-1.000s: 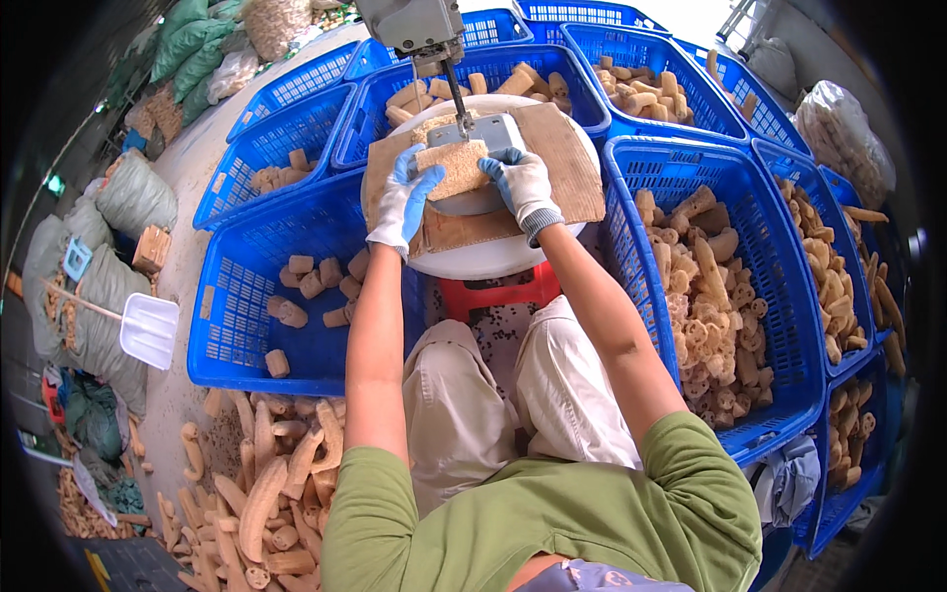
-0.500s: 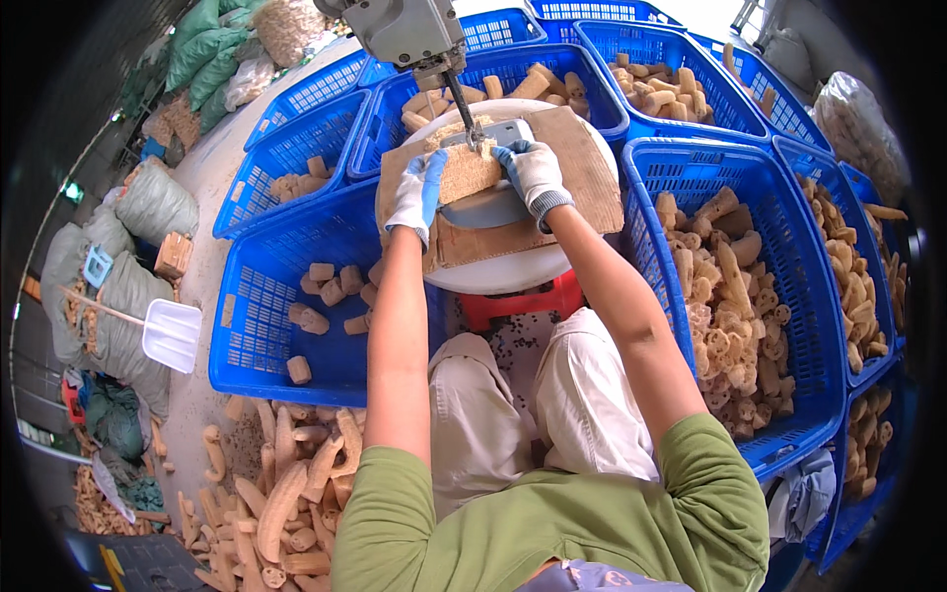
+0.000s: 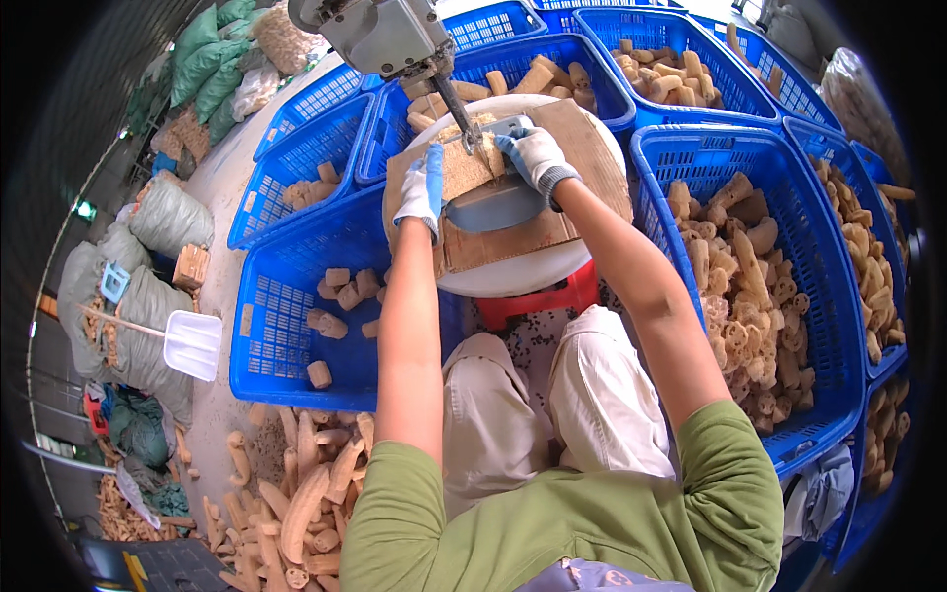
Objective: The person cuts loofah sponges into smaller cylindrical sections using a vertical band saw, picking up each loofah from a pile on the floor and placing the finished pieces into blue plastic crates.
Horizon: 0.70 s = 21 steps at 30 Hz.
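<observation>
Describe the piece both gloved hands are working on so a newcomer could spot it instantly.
Start at the round white table ringed by blue crates. On its cardboard sheet, under the grey machine's blade, a tan fibrous loofah slab lies between left hand and right hand. Unlike the crated chunks, it lies flat.

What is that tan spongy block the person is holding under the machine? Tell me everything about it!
The tan spongy block is flat, roughly rectangular, with a rough, fibrous, porous look, like dried loofah. It lies on a grey plate over cardboard. The gloved left hand presses its left edge, the gloved right hand its right, and the machine's thin blade meets its top.
</observation>
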Each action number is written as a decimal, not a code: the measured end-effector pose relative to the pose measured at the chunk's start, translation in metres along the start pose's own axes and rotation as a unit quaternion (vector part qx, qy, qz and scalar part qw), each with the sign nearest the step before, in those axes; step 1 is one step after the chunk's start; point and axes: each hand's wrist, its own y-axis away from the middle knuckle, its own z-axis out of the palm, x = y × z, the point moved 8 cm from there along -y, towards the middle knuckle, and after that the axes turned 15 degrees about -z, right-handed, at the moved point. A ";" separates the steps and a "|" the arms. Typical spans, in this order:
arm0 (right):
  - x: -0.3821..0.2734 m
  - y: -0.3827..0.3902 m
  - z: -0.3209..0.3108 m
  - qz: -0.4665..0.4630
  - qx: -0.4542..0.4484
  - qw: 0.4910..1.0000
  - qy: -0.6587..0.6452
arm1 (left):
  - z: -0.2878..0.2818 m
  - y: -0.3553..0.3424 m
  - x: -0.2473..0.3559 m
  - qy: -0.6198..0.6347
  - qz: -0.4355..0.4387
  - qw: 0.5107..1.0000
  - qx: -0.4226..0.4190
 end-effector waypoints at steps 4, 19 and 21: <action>-0.037 0.060 -0.019 0.006 -0.054 0.998 -0.031 | -0.010 0.061 -0.006 0.147 -0.029 0.984 -0.093; -0.028 0.267 -0.165 -0.030 0.174 0.879 -0.443 | -0.128 0.229 -0.149 0.629 -0.093 0.772 0.010; -0.002 0.295 -0.207 -0.036 0.166 0.936 -0.308 | -0.140 0.249 -0.190 0.645 -0.191 0.738 0.050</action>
